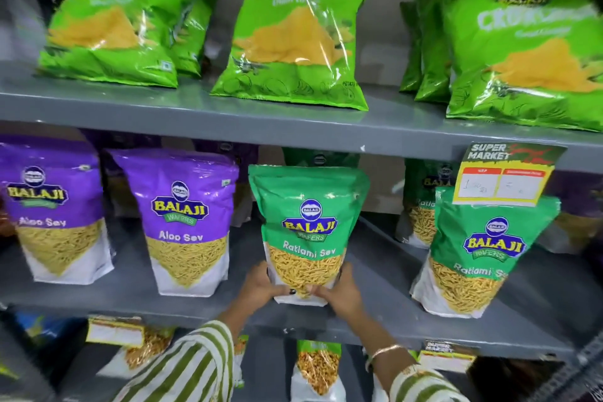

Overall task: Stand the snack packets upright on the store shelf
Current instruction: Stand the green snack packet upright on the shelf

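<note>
A green Ratlami Sev packet (308,225) stands upright at the front of the grey middle shelf (130,297). My left hand (261,285) grips its lower left corner and my right hand (342,292) grips its lower right corner. Another green Ratlami Sev packet (483,251) stands upright to the right, with one more (421,206) behind it. Two purple Aloo Sev packets (187,222) (54,209) stand upright to the left.
On the upper shelf (195,114), green Crunchem chip bags (300,33) lean against the back wall. A yellow price tag (509,178) hangs from that shelf's edge at the right. More packets (318,369) sit on the shelf below.
</note>
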Tool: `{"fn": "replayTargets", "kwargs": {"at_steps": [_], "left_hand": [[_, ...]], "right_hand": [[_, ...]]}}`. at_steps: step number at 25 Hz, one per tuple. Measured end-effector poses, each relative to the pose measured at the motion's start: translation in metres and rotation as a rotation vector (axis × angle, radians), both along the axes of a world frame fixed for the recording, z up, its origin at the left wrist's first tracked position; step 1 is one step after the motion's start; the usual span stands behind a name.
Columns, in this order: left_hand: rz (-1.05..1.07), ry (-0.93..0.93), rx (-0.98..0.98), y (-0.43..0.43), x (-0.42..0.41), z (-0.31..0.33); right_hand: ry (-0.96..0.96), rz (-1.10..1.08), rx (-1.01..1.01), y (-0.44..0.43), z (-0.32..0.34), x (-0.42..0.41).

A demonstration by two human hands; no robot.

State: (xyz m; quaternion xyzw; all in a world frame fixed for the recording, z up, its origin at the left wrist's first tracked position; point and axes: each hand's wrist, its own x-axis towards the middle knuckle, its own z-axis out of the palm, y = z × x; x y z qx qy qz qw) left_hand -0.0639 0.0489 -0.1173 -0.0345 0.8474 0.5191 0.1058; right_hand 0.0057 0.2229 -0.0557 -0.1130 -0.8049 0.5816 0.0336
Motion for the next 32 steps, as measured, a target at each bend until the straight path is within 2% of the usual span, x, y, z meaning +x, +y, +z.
{"fn": "replayTargets", "kwargs": {"at_steps": [2, 5, 6, 8, 10, 11, 13, 16, 18, 20, 22, 24, 25, 28, 32], "left_hand": [[-0.011, -0.001, -0.023, -0.009, -0.002, -0.002], [-0.083, 0.03, -0.068, -0.005, 0.043, 0.067], [-0.094, 0.021, -0.099, -0.003, 0.045, 0.071], [-0.081, 0.036, -0.104, -0.004, 0.046, 0.07], [-0.068, 0.07, -0.073, -0.006, 0.042, 0.062], [-0.067, 0.079, -0.069, -0.006, 0.041, 0.059], [-0.067, 0.068, -0.058, -0.007, 0.04, 0.057], [-0.088, 0.078, -0.048, -0.005, 0.039, 0.058], [-0.103, 0.093, -0.063, -0.003, 0.04, 0.06], [-0.068, 0.092, -0.038, -0.001, 0.036, 0.056], [-0.03, 0.08, -0.022, 0.004, 0.034, 0.051], [-0.015, 0.071, -0.028, 0.013, 0.034, 0.05], [-0.011, 0.064, -0.027, 0.017, 0.034, 0.051], [-0.011, 0.058, -0.035, 0.026, 0.033, 0.051], [-0.003, 0.058, -0.017, 0.029, 0.032, 0.049]], "right_hand": [[0.213, -0.151, 0.093, -0.013, 0.038, 0.002], [0.489, -0.341, 0.513, -0.037, 0.126, 0.001], [0.499, -0.322, 0.698, -0.045, 0.155, -0.001], [0.398, -0.095, 0.945, -0.06, 0.198, -0.013], [0.24, 0.161, 1.004, -0.072, 0.216, -0.026], [0.209, 0.196, 1.012, -0.075, 0.218, -0.032], [0.245, 0.105, 0.918, -0.073, 0.214, -0.037], [0.425, -0.279, 0.83, -0.051, 0.195, -0.024], [0.409, -0.445, 0.732, -0.023, 0.172, -0.008], [0.345, -0.395, 0.474, 0.005, 0.127, 0.002], [0.138, -0.163, 0.268, 0.024, 0.076, 0.006], [-0.12, 0.025, 0.162, 0.03, 0.033, 0.008], [-0.161, 0.077, 0.138, 0.031, 0.02, 0.008], [-0.124, 0.049, 0.095, 0.029, 0.003, 0.007], [-0.105, 0.003, 0.138, 0.03, -0.002, 0.001]]}}
